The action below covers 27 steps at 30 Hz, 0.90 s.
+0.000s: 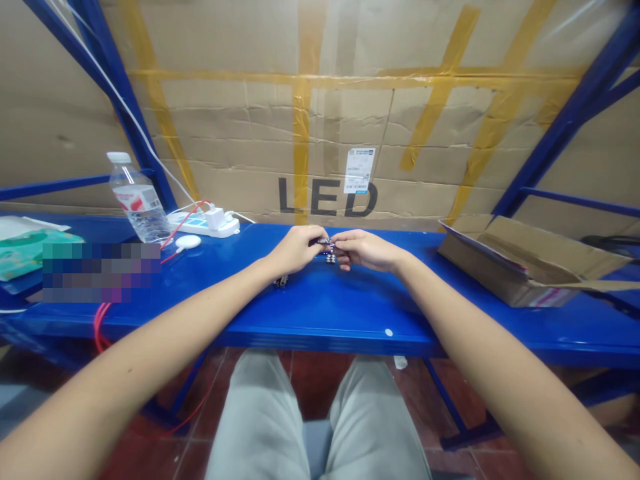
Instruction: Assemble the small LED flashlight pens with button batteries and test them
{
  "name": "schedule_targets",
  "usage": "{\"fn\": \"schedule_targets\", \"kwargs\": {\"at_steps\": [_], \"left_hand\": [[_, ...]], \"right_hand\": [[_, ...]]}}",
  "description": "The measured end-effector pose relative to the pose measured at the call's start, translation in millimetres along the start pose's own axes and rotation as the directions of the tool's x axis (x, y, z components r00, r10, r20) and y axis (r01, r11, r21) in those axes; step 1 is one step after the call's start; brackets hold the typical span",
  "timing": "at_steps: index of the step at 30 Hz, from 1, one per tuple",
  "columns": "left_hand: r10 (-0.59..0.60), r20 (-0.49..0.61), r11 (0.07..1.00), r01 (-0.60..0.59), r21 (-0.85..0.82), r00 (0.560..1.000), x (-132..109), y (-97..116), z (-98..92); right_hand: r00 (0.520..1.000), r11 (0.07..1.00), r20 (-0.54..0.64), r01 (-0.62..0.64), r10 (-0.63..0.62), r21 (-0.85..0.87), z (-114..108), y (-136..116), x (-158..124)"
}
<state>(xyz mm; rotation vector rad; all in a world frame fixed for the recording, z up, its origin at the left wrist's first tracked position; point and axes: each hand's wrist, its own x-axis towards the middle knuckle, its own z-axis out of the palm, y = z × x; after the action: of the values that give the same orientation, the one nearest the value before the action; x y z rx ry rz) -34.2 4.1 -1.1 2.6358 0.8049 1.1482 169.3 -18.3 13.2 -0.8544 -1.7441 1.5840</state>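
Both my hands meet over the middle of the blue shelf (320, 313). My left hand (296, 248) and my right hand (365, 249) pinch the two ends of a small dark metal part (325, 241), with fingers closed on it. More small parts (331, 257) lie on the shelf just below my fingers. Another small dark part (281, 283) lies by my left wrist. What the parts are is too small to tell.
A plastic water bottle (137, 199) stands at the left, next to a white power strip (204, 223) with a charger and red cable. An open cardboard box (525, 260) lies at the right. A large taped carton marked LED (325, 133) stands behind.
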Motion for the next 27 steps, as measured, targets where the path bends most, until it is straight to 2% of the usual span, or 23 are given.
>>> {"fn": "schedule_targets", "kwargs": {"at_steps": [4, 8, 13, 19, 22, 27], "left_hand": [[-0.070, 0.006, 0.997, 0.070, -0.037, 0.998, -0.2, -0.7, 0.9], [-0.114, 0.004, 0.993, 0.114, -0.020, 0.993, 0.3, -1.3, 3.6], [-0.132, -0.002, 0.991, 0.132, -0.003, 0.991, -1.2, 7.3, 2.2], [-0.025, -0.003, 0.985, 0.025, 0.169, 1.000, -1.8, 10.3, -2.7], [0.036, -0.023, 0.966, -0.029, 0.257, 0.999, -1.7, 7.3, -1.7], [0.100, -0.019, 0.914, -0.084, 0.398, 0.995, -2.4, 3.7, 3.2]], "right_hand": [[0.994, 0.980, -0.065, 0.070, -0.083, -0.188, -0.4, 4.3, 4.0], [0.973, 0.906, -0.128, 0.127, -0.193, -0.403, -1.2, 9.8, 11.2], [0.947, 0.862, -0.186, 0.143, -0.261, -0.486, -1.8, 10.6, 14.7], [0.927, 0.776, -0.241, 0.076, -0.286, -0.626, 2.5, 5.4, 11.7], [0.914, 0.688, -0.228, 0.072, -0.335, -0.723, 3.5, 4.8, 12.3], [0.905, 0.514, -0.222, -0.005, -0.362, -0.858, 3.4, 9.9, 16.0]]}}
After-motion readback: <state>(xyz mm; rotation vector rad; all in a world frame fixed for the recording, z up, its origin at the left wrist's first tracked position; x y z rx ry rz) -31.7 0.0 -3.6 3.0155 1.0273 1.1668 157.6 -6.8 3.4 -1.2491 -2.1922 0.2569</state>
